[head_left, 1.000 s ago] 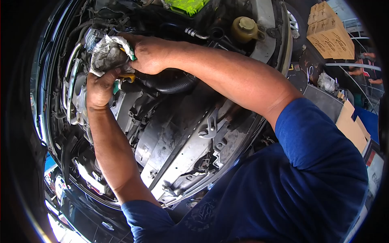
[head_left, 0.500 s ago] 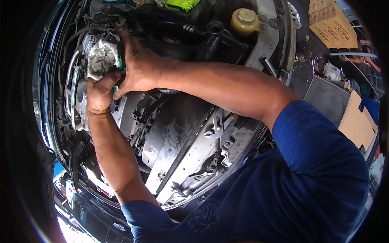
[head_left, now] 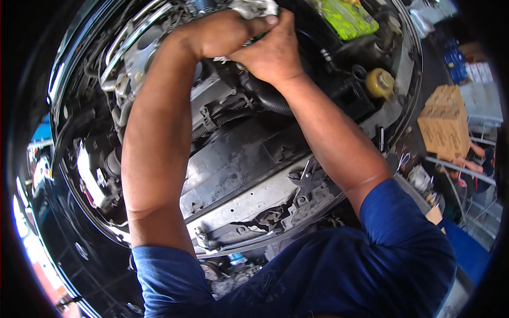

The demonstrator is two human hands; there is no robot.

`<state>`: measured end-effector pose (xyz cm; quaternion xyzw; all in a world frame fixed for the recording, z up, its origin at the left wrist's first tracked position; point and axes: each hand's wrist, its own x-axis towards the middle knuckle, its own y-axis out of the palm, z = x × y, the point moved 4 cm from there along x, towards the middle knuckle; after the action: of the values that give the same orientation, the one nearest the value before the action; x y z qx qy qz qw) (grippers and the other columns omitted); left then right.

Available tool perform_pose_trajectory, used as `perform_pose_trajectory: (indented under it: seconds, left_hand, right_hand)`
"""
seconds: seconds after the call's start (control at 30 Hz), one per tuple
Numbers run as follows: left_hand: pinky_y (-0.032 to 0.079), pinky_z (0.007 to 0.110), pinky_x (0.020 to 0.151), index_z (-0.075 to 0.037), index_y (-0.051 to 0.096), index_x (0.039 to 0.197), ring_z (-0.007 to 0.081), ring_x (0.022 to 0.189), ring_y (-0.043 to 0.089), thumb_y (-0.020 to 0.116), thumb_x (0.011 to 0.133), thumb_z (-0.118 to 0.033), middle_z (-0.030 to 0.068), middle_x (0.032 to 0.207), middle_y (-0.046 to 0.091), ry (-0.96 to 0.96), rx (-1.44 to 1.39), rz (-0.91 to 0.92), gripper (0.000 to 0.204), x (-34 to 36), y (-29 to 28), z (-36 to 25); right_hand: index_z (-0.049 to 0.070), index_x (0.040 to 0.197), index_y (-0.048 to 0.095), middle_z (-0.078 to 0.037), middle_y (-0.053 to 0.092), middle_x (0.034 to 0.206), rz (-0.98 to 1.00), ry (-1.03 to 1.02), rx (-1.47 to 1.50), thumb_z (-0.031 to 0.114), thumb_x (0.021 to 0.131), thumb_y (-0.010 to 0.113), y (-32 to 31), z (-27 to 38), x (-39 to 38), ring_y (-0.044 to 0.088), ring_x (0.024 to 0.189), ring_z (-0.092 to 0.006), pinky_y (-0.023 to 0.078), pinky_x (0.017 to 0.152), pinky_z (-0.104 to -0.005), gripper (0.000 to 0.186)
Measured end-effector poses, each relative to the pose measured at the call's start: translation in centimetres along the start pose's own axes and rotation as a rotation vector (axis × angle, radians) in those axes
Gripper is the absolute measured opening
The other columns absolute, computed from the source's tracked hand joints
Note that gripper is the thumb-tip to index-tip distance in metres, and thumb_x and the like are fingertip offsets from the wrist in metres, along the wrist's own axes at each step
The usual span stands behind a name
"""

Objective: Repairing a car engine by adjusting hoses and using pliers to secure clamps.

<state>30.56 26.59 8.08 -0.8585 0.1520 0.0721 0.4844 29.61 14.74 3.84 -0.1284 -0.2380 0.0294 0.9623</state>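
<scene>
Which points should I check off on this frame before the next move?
1. Both hands in view: ok. The left hand and right hand are close together near the upper edge.
2. Crumpled white wad fully visible: not ok. The upper edge cuts it off.
3. Grip on the wad secure: cannot tell. Fingertips are partly hidden.
4. Front metal panel free of tools: not ok. A silver tool lies at its right end.
5. Hands clear of that tool: ok. Both are well apart from it.
6. Right forearm clear of the yellowish reservoir: ok. A visible gap separates them.
</scene>
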Motion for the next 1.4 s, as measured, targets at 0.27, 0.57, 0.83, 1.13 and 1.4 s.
perform_pose_trajectory:
  seconds: [0.27,0.57,0.83,1.13,1.4]
  left_hand:
    - [0.05,0.038,0.086,0.0,0.07,0.104,0.03,0.091,0.067,0.046,0.092,-0.067,0.0199,0.101,0.071,-0.049,0.115,0.03,0.073,-0.5,-0.3,-2.3]
    - [0.049,0.04,0.092,0.001,0.067,0.11,0.0324,0.103,0.065,0.054,0.084,-0.07,0.0228,0.11,0.068,-0.049,-0.036,-0.198,0.078,-3.0,-0.3,-1.5]
    - [0.047,0.031,0.092,0.01,0.063,0.114,0.0215,0.1,0.063,0.064,0.09,-0.025,0.0182,0.104,0.069,-0.141,-0.513,-0.577,0.042,-12.2,12.2,-0.5]
    - [0.032,0.036,0.113,0.02,0.014,0.145,0.038,0.138,0.039,0.064,0.081,-0.043,0.0352,0.147,0.035,-0.508,-0.705,-0.081,0.102,-8.9,15.5,-1.8]
    - [0.021,0.037,0.12,-0.005,0.03,0.151,0.0373,0.144,0.028,0.055,0.089,-0.052,0.0358,0.141,0.041,-0.073,-0.085,0.166,0.082,-5.5,16.7,0.0]
  right_hand:
    - [-0.005,0.112,0.046,-0.018,0.067,0.103,-0.012,0.141,-0.08,0.036,0.048,0.096,0.3,-1.7,0.1,0.067,0.096,-0.029,0.054,0.086,-0.0392,0.091]
    - [0.001,0.113,0.058,-0.016,0.063,0.108,0.032,-0.204,-0.026,0.022,0.07,0.083,1.9,-0.8,0.3,0.065,0.098,-0.0293,0.05,0.086,-0.0377,0.054]
    - [0.001,0.1,0.059,-0.016,0.069,0.095,-0.014,-0.1,0.096,0.027,0.057,0.087,2.6,-0.7,0.9,0.069,0.088,-0.0304,0.055,0.08,-0.038,0.057]
    - [0.003,0.096,0.061,-0.013,0.071,0.088,0.073,-0.142,0.18,0.026,0.06,0.086,3.1,0.0,0.9,0.071,0.08,-0.0257,0.056,0.075,-0.037,0.05]
    - [0.001,0.099,0.061,-0.011,0.071,0.088,0.175,-0.232,-0.014,0.024,0.061,0.089,4.7,2.3,-0.4,0.069,0.077,-0.0196,0.055,0.074,-0.033,0.053]
